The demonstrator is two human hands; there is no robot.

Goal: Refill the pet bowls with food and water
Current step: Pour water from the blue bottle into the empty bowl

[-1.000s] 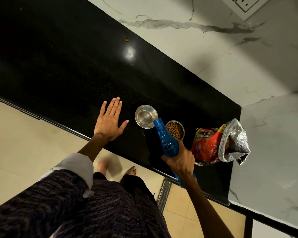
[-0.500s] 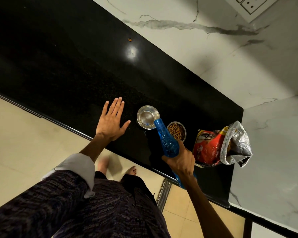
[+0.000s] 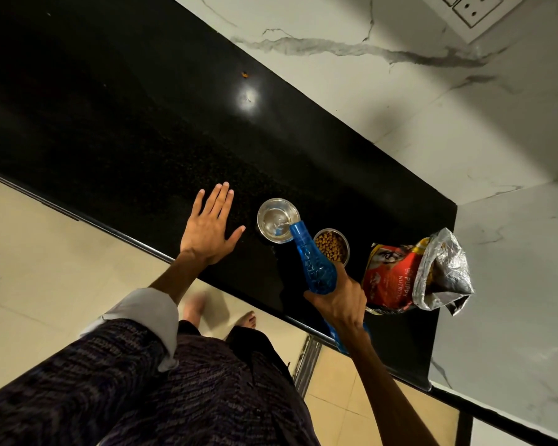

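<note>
The right hand [image 3: 337, 297] grips a blue plastic bottle [image 3: 313, 262], tilted with its mouth over the round steel water bowl [image 3: 277, 224] on the black counter [image 3: 142, 149]; the left hand [image 3: 208, 228] lies flat and spread beside it. The steel kibble bowl [image 3: 331, 246] looks filled, so watering is the step underway; next, likely righting the bottle before overflow

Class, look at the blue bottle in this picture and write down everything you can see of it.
The blue bottle looks like translucent blue plastic with a textured, patterned body narrowing to a slim neck. The right hand grips its wide lower part, hiding the base. It is tilted neck-down over the black counter, its mouth at the near rim of the steel water bowl, where water glints. It partly crosses the kibble bowl in view.
</note>
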